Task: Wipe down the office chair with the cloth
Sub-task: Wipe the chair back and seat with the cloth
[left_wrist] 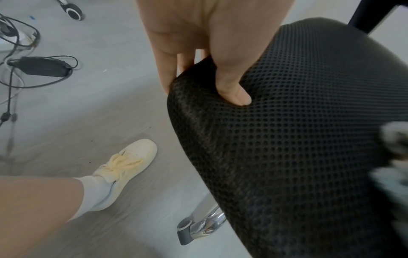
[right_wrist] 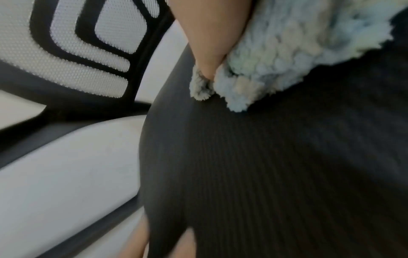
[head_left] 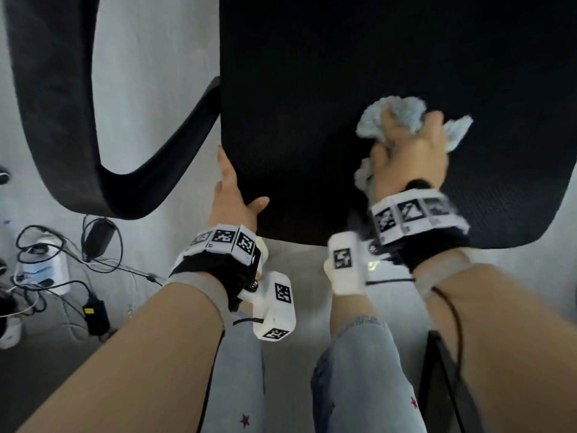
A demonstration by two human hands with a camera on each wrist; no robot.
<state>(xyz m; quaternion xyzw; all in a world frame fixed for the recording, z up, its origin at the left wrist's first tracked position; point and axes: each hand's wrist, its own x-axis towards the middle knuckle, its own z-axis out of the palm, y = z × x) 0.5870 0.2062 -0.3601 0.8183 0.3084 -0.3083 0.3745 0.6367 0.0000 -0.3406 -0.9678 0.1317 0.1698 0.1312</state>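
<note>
The office chair's black mesh seat (head_left: 312, 104) fills the upper middle of the head view, with its curved black armrest (head_left: 56, 120) at the left. My left hand (head_left: 234, 195) grips the seat's front left corner, thumb (left_wrist: 232, 90) on top of the mesh seat (left_wrist: 298, 139) and fingers curled under the edge. My right hand (head_left: 406, 151) holds a bunched, fluffy light-blue cloth (head_left: 396, 110) against the seat's middle right. In the right wrist view the cloth (right_wrist: 287, 61) presses on the dark mesh seat (right_wrist: 264, 174), blurred.
Cables, black power adapters (head_left: 96, 232) and a white power strip (head_left: 46, 267) lie on the grey floor at the left. A chrome chair leg with a caster (left_wrist: 198, 227) stands under the seat. My white shoe (left_wrist: 128, 165) is near it. The mesh backrest (right_wrist: 77, 52) rises behind.
</note>
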